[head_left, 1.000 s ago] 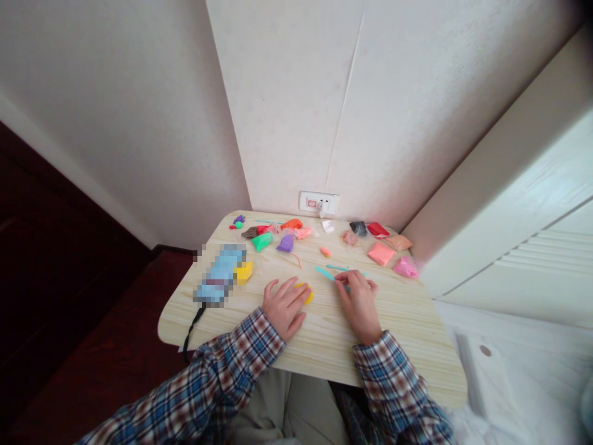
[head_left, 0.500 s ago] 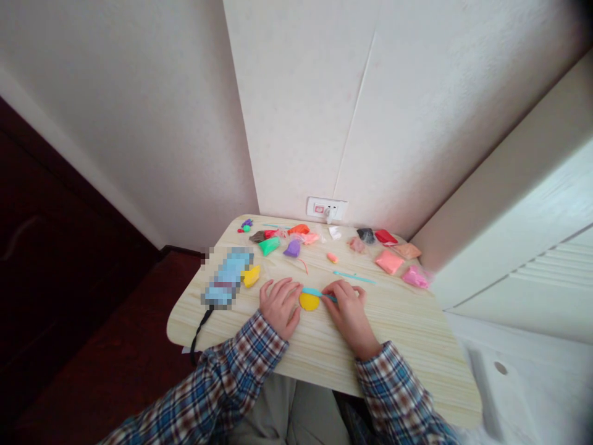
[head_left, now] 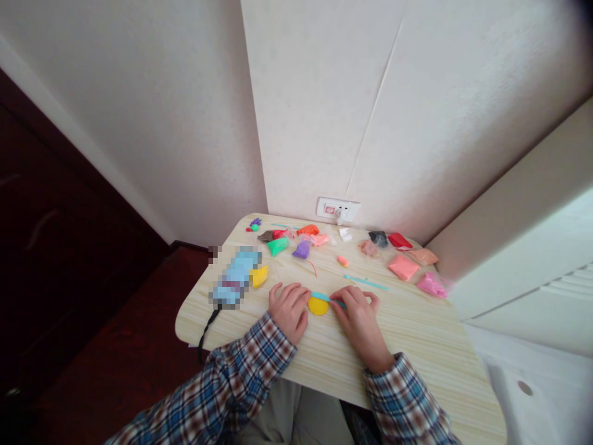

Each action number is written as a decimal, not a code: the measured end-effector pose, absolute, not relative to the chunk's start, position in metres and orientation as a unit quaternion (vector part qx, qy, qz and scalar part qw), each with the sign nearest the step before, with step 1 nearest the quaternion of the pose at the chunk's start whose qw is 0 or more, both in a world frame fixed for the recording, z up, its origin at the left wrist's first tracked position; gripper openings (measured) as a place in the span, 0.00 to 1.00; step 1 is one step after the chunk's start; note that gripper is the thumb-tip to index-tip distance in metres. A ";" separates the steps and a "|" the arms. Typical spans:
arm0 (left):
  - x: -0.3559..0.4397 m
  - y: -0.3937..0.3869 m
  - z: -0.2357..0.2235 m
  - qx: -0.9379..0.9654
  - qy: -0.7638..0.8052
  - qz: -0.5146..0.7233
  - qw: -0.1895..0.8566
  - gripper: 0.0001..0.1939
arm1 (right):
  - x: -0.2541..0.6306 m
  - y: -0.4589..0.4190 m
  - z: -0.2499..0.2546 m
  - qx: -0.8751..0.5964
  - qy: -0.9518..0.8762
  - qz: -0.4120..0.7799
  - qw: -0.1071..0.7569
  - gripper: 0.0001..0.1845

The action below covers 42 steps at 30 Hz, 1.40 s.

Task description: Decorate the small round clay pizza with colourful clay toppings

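A flat, rounded piece of yellow clay lies on the table between my hands. Across its far edge rests the wide blade of a light-blue plastic clay knife. My right hand is closed, pinching the handle of this knife between thumb and fingers. On the other side, my left hand lies palm down with its fingers extended and thumb apart. Its fingertips are at the blade's left end and beside the clay; whether they press on the blade I cannot tell.
Beyond my hands lie a second light-blue tool, a small pink-orange clay piece and a thin red strip. Packets such as yellow, purple and salmon surround them. A pixelated blue object with a black strap is left.
The whole view has shifted, so the table and hands appear slightly further right and lower. My hands keep nearly the same places around the clay and knife.
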State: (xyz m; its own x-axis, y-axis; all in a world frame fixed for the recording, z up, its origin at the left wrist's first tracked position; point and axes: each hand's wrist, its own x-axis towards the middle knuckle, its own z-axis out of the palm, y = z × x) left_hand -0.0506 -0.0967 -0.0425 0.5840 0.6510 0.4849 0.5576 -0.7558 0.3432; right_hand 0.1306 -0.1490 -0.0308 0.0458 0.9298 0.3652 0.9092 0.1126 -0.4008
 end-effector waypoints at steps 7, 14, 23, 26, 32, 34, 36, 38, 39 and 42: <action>-0.049 -0.097 -0.042 0.884 0.349 0.296 0.093 0.21 | 0.130 -0.149 -0.030 -0.666 -0.692 0.015 0.279 0.09; -0.049 -0.097 -0.042 0.886 0.350 0.292 0.089 0.21 | 0.128 -0.148 -0.029 -0.668 -0.691 0.015 0.277 0.08; -0.049 -0.096 -0.036 0.900 0.335 0.275 0.053 0.19 | 0.128 -0.146 -0.030 -0.670 -0.686 0.021 0.283 0.08; -0.049 -0.096 -0.038 0.901 0.332 0.277 0.044 0.19 | 0.128 -0.146 -0.029 -0.671 -0.685 0.034 0.282 0.09; -0.051 -0.096 -0.038 0.897 0.325 0.296 0.042 0.19 | 0.129 -0.149 -0.027 -0.671 -0.682 0.044 0.290 0.09; -0.051 -0.096 -0.039 0.898 0.324 0.296 0.041 0.19 | 0.129 -0.149 -0.027 -0.669 -0.684 0.048 0.286 0.08; -0.050 -0.096 -0.039 0.900 0.322 0.293 0.038 0.18 | 0.129 -0.149 -0.028 -0.670 -0.684 0.046 0.285 0.07; -0.050 -0.095 -0.039 0.902 0.319 0.288 0.035 0.18 | 0.129 -0.148 -0.029 -0.671 -0.682 0.042 0.287 0.07; -0.050 -0.095 -0.039 0.903 0.317 0.288 0.034 0.18 | 0.129 -0.148 -0.029 -0.671 -0.682 0.042 0.288 0.07; -0.050 -0.095 -0.039 0.901 0.318 0.293 0.032 0.18 | 0.130 -0.149 -0.029 -0.667 -0.685 0.043 0.291 0.09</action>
State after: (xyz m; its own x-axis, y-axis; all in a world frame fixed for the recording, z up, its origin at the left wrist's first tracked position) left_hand -0.0497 -0.0946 -0.0390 0.6261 0.5913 0.5083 0.5536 -0.7962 0.2443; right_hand 0.1296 -0.1487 -0.0287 0.0586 0.9382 0.3411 0.8883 0.1069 -0.4466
